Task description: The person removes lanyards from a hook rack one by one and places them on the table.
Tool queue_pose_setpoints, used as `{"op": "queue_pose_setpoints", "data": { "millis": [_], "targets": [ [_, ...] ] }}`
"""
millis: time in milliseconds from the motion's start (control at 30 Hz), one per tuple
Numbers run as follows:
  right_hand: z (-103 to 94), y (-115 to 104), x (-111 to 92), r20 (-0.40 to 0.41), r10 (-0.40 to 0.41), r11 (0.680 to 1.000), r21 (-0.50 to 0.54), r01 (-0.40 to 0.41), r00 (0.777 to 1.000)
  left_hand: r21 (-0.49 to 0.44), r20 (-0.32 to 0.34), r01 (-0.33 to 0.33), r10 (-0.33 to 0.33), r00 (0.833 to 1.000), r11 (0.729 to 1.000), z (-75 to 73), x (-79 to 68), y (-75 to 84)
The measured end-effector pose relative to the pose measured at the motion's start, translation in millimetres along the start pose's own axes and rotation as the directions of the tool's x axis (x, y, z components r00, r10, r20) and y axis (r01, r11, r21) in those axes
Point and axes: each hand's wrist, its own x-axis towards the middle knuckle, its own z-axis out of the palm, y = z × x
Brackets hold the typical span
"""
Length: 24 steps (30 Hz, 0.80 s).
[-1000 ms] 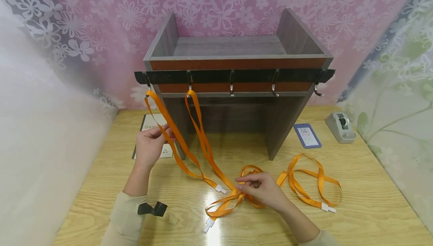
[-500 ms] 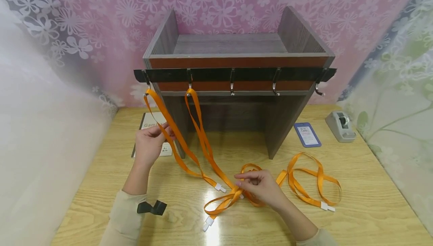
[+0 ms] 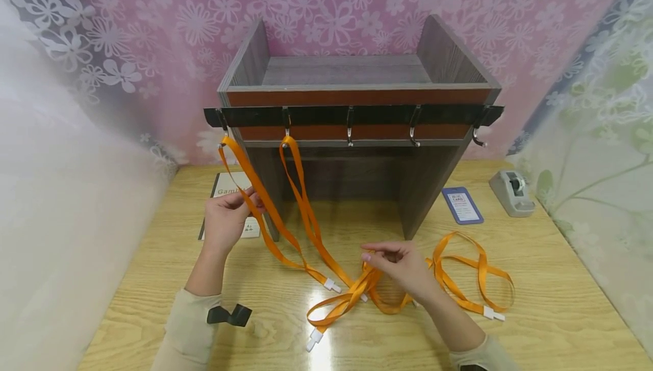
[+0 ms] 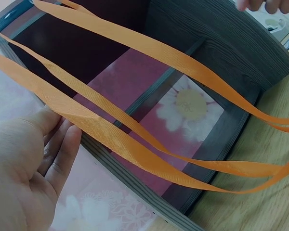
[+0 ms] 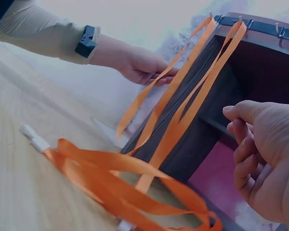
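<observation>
My left hand (image 3: 224, 221) pinches one strand of an orange lanyard (image 3: 245, 161) hanging from the leftmost hook; in the left wrist view the strap (image 4: 91, 120) crosses the fingertips. A second lanyard (image 3: 301, 190) hangs from the second hook, its lower end reaching the tabletop. Over a heap of orange lanyards (image 3: 352, 297) on the table is my right hand (image 3: 408, 269), thumb and forefinger drawn close together. The right wrist view shows that hand (image 5: 265, 154) loosely curled with no strap between its fingers, while the lanyard heap (image 5: 120, 183) lies below it.
A grey wooden shelf (image 3: 357, 71) carries a black rail (image 3: 316, 115) with several hooks. At right are another lanyard (image 3: 479, 269), a blue-framed card holder (image 3: 463, 207) and a tape dispenser (image 3: 512, 192). A booklet (image 3: 229, 181) lies behind my left hand.
My right hand has risen slightly and shifted right, away from the front of the heap. The heap's upper loop has changed shape. My left hand stays in place on its strap.
</observation>
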Motion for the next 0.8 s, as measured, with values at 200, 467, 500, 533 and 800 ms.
{"op": "queue_pose_setpoints", "data": {
  "millis": [200, 467, 500, 533, 800],
  "targets": [
    [-11.0, -13.6, 1.4, -0.074, -0.076, 0.997, -0.003, 0.076, 0.994, 0.004, 0.007, 0.003, -0.003, 1.0, 1.0, 0.4, 0.7, 0.3],
    [-31.8, -26.8, 0.6, -0.155, -0.071, 0.997, -0.048, 0.065, 0.985, -0.007, 0.004, -0.003, 0.003, 1.0, 1.0, 1.4, 1.0, 0.5],
    [-34.3, -26.9, 0.6, -0.167, -0.081, 0.996, -0.05, 0.074, 0.983, -0.01, 0.004, -0.002, 0.002, 1.0, 1.0, 1.5, 0.7, 0.6],
    [-36.9, -26.9, 0.3, -0.177, -0.081, 0.996, -0.051, 0.073, 0.981, -0.013, 0.004, 0.0, 0.0, 1.0, 1.0, 1.5, 0.3, 0.6],
    [-53.9, -29.9, -2.2, -0.287, -0.07, 0.998, -0.017, 0.068, 0.955, -0.004, -0.012, 0.022, -0.023, 1.0, 1.0, 1.4, -2.2, 1.4]
  ]
}}
